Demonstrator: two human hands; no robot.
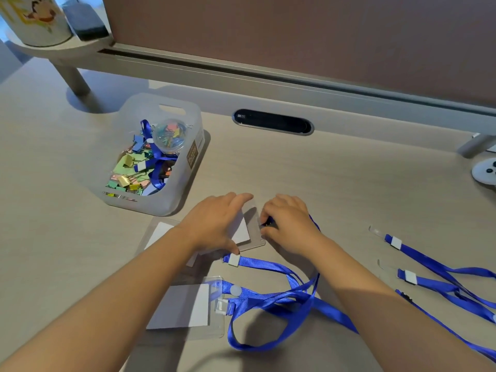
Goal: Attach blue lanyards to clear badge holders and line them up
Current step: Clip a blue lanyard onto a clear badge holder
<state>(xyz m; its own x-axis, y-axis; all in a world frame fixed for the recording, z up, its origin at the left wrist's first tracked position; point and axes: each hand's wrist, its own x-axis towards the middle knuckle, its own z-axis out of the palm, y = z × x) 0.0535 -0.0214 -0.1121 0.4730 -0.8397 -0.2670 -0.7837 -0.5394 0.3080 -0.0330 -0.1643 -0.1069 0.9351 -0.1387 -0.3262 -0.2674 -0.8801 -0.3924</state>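
1. We press our left hand [217, 224] flat, palm down, on a clear badge holder [252, 232] lying on the pale desk [335, 183], fingers spread over its white card insert; the hand pins the holder and does not grip it.
2. Our right hand [288, 226] sits just beside the holder's right edge, fingers curled tight and pinching the dark end clip of a blue lanyard [312, 267] right at that edge; we cannot tell whether the clip is through the slot.
3. That lanyard's strap runs from under the right hand towards us and loops on the desk between our forearms.
4. Nearer to us lies a second badge holder [188, 307] with a white card inside, a blue strap already fastened to its right edge by a white snap.
5. A third holder [158, 232] lies partly under our left wrist, and another strap with a white tab [234, 260] ends just below the left hand.
6. To the right, well apart from the hands, spare blue lanyards [429, 267] lie side by side, their clear clip ends pointing left.
7. Beyond the left hand stands a translucent plastic bin [188, 162] holding coloured binder clips, a round tub of paper clips and more blue strap.
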